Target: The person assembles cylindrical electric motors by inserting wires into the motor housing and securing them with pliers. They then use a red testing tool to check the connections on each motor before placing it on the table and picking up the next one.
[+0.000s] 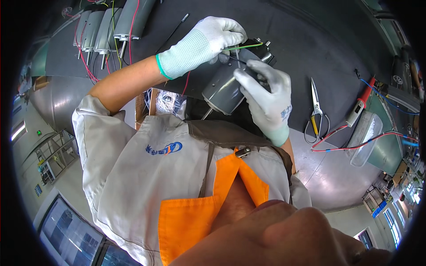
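Observation:
A grey cylindrical motor [226,88] with a metal shaft lies tilted at the table's near edge, its black end cap away from me. My left hand [217,37], in a white knit glove, is closed above the motor, its fingers bent round a thin pale strip [238,57] and wires. A green-yellow wire [246,46] runs from those fingers toward the end cap. My right hand [268,86], also gloved, is curled at the motor's right side, fingertips by the strip and a black wire [233,58]. What its fingers pinch is partly hidden.
Several grey motors [128,22] with loose wires stand at the far left of the dark table [306,40]. Scissors [316,111], a red-and-white handheld tool [360,106] with its cord and a clear plastic tray [366,137] lie right. A box of white strips [168,102] sits below the edge.

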Demonstrator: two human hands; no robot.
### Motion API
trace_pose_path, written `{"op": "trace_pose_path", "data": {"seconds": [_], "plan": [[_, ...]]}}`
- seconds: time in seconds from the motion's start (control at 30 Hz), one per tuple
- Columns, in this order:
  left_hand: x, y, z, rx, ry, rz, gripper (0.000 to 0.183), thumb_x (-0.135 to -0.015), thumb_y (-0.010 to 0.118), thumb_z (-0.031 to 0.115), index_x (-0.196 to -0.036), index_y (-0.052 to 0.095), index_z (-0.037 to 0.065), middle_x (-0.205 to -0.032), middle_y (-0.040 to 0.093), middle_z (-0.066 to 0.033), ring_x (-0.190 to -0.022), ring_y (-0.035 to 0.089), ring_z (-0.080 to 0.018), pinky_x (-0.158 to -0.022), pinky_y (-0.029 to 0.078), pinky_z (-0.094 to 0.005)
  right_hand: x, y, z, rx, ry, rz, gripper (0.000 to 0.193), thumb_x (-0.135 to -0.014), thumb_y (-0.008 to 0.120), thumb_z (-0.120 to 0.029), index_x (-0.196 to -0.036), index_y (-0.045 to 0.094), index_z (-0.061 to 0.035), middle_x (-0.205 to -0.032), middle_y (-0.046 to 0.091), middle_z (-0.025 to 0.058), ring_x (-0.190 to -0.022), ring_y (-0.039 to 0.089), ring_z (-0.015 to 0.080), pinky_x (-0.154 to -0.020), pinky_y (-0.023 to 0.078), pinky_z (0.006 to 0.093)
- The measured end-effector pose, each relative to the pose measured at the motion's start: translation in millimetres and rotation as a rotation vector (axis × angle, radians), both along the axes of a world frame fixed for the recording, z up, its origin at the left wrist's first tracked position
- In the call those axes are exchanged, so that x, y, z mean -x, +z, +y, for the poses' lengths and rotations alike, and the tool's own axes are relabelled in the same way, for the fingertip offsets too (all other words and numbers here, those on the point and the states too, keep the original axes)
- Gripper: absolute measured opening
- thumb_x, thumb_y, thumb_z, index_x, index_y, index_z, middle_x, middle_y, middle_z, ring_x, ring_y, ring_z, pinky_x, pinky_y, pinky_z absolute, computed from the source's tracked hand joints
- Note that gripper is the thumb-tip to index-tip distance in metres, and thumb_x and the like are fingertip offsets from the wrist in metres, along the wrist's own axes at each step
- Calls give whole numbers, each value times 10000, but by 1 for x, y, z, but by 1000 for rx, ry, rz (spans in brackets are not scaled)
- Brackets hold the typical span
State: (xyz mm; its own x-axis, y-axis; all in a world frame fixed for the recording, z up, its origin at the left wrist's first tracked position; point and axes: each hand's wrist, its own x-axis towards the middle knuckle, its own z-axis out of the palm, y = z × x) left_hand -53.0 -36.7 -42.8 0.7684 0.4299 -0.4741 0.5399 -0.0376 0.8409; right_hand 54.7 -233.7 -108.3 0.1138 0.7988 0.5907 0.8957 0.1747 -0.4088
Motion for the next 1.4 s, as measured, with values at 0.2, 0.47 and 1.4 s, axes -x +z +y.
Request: {"op": "trace_pose_path", "data": {"seconds": [0.2, 0.47, 1.4], "plan": [[-1, -11, 5, -382, -164, -96, 309, -1029, 572, 171, -1306, 615, 40, -971, 712, -104, -735, 683, -190, -610, 539, -298, 8, 26, 17, -79, -28, 203, 347, -767, 747, -19, -1083, 762, -162, -1093, 726, 39, -863, 664, 260, -738, 555, 366], [6, -23, -18, -898, -174, -335, 683, -945, 603, -6, -1578, 370, 99, -1281, 673, -172, -1012, 712, -322, -871, 570, -381, -3, 45, 29, 123, -120, 1327, 227, -962, 647, -9, -1171, 729, 26, -983, 747, 85, -714, 677, 83, -593, 527, 213], [-10, -29, -46, -659, 44, -500, 674, -944, 637, -15, -1568, 403, 87, -943, 744, -109, -830, 735, -235, -791, 587, -325, -41, 68, 36, 285, -9, 1349, 555, -904, 652, -16, -1447, 544, 30, -826, 710, 69, -630, 626, 69, -543, 487, 207]]}}
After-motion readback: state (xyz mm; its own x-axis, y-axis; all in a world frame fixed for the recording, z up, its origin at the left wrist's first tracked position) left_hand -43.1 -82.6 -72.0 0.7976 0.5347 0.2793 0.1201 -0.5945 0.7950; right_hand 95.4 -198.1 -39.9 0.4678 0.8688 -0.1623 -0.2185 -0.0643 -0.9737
